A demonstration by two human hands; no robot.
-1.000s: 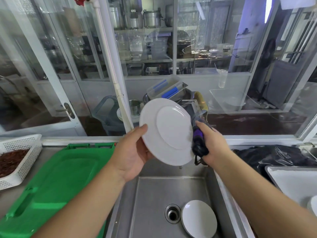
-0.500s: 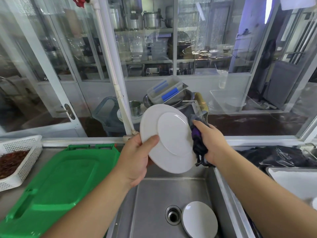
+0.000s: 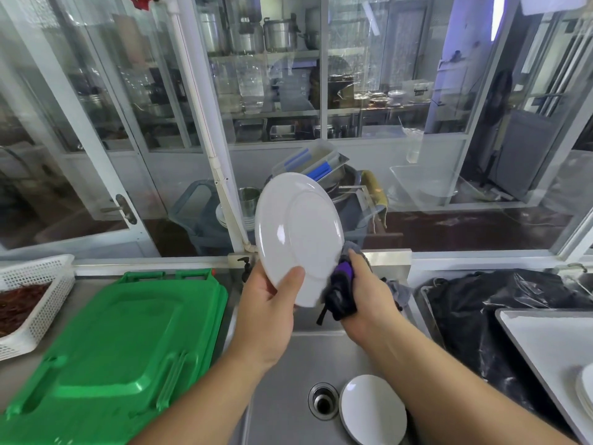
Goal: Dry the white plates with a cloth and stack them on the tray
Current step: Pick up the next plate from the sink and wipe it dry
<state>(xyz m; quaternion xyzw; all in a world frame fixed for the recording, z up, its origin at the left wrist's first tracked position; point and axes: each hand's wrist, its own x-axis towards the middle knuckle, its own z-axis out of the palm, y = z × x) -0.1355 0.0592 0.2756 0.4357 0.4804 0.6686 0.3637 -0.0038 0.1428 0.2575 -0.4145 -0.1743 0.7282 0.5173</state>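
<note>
Above the sink the left hand pinches the white plate by its lower rim — tilted upright, underside exposed — so the right hand, gripping the bunched dark cloth, can wipe its edge.

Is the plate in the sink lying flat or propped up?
Propped up: the sink plate leans tilted beside the drain, underside up.

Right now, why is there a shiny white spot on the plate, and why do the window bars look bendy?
Head view: the spot on the held plate is glare from a light; the plate in the sink has one too. The wide-angle lens bends the window frames near the edges. The glass shows streaky reflections.
</note>
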